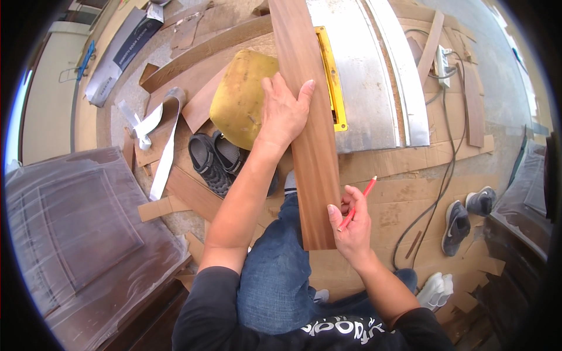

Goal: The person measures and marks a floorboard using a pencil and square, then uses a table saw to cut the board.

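A long brown wooden plank [319, 169] runs lengthwise in front of me, from the top of the view down over my raised knee. My left hand [285, 111] is closed on its left edge, with the thumb lying on the top face. In my right hand [354, 225] is a red pencil [366, 190], its tip pointing up and away. That hand's thumb and fingers are at the plank's right edge, near its lower end. Under the plank lies a metal saw table [366, 76] with a yellow insert plate [341, 111]. A scuffed yellow casing [234, 105] stands beside my left hand.
Dark slip-on shoes [211, 164] and a curled white strip [170, 140] lie left. Plastic-wrapped dark panels [88, 228] stand at the lower left. On the right are a white power strip [443, 67], loose cables [448, 169], sneakers [456, 228] and cardboard [380, 205].
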A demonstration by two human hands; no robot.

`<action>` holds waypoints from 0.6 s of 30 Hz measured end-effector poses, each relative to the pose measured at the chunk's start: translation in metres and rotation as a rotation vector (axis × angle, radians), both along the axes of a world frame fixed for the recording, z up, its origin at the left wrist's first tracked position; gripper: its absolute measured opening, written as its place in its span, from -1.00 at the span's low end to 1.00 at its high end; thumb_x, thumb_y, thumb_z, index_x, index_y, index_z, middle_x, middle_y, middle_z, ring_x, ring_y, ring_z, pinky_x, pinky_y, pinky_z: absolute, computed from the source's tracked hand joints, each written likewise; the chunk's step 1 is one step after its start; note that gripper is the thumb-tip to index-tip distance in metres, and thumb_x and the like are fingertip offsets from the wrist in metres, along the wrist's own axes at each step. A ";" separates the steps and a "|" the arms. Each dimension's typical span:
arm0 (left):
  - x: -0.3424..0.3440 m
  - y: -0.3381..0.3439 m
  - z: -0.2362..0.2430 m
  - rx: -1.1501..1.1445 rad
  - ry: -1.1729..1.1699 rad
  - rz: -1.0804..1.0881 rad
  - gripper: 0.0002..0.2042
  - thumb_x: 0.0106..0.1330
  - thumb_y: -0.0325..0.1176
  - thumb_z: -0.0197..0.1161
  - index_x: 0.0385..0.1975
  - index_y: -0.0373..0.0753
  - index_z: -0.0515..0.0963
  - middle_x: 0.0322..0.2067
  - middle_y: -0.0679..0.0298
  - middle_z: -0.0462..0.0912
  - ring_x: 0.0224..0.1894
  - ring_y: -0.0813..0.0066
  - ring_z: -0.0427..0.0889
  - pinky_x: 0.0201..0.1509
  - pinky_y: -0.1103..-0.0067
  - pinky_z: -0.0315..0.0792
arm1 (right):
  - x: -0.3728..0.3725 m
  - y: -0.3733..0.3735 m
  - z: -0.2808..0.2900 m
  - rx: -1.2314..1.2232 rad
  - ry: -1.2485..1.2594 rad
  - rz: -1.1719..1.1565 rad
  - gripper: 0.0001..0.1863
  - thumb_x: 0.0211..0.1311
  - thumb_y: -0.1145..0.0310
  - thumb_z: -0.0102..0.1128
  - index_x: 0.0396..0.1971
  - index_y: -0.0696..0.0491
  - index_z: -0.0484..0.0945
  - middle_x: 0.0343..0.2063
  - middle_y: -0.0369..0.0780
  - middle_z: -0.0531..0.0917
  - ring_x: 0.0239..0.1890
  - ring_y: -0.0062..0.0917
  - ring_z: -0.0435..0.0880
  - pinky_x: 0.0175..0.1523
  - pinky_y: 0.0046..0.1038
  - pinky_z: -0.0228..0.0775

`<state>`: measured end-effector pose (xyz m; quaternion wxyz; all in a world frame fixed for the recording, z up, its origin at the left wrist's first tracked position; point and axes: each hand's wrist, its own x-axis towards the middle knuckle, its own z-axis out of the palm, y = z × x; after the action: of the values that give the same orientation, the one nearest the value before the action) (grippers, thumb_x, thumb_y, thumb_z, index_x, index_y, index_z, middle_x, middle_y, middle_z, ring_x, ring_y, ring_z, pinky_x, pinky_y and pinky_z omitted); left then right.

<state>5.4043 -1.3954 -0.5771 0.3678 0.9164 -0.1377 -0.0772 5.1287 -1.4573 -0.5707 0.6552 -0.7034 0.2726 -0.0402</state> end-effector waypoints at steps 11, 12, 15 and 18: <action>-0.011 0.006 -0.003 -0.037 -0.018 -0.003 -0.36 0.43 0.04 0.25 0.12 -0.50 0.29 0.05 -0.24 0.34 0.05 -0.31 0.51 0.20 0.10 0.44 | -0.010 0.006 -0.005 -0.002 -0.035 0.035 -0.51 0.48 0.43 0.22 0.28 0.25 0.29 -0.17 -0.15 0.67 -0.21 -0.58 0.63 -0.06 -0.53 0.50; -0.010 0.005 -0.002 -0.011 0.010 -0.010 -0.35 0.44 0.05 0.23 0.13 -0.50 0.29 0.06 -0.25 0.34 0.08 -0.31 0.51 0.22 0.10 0.44 | -0.011 0.006 -0.005 0.001 -0.034 0.030 -0.51 0.48 0.43 0.21 0.28 0.25 0.29 -0.18 -0.15 0.67 -0.21 -0.58 0.63 -0.06 -0.53 0.50; 0.017 0.000 0.005 0.004 0.092 -0.017 -0.32 0.45 0.10 0.19 0.17 -0.51 0.31 0.12 -0.25 0.34 0.17 -0.25 0.47 0.30 0.15 0.40 | -0.010 0.006 -0.003 -0.017 -0.044 0.030 -0.51 0.49 0.42 0.21 0.29 0.25 0.29 -0.18 -0.16 0.66 -0.21 -0.58 0.63 -0.06 -0.54 0.49; 0.077 -0.010 -0.004 0.003 0.101 -0.003 -0.28 0.46 0.15 0.17 0.20 -0.53 0.34 0.19 -0.24 0.35 0.26 -0.19 0.43 0.36 0.19 0.36 | -0.011 0.010 -0.006 -0.010 -0.051 0.048 -0.51 0.49 0.43 0.20 0.29 0.26 0.28 -0.19 -0.16 0.65 -0.21 -0.58 0.62 -0.05 -0.54 0.49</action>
<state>5.4813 -1.4057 -0.5808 0.3728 0.9116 -0.1203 -0.1243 5.1177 -1.4469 -0.5767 0.6591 -0.7118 0.2386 -0.0439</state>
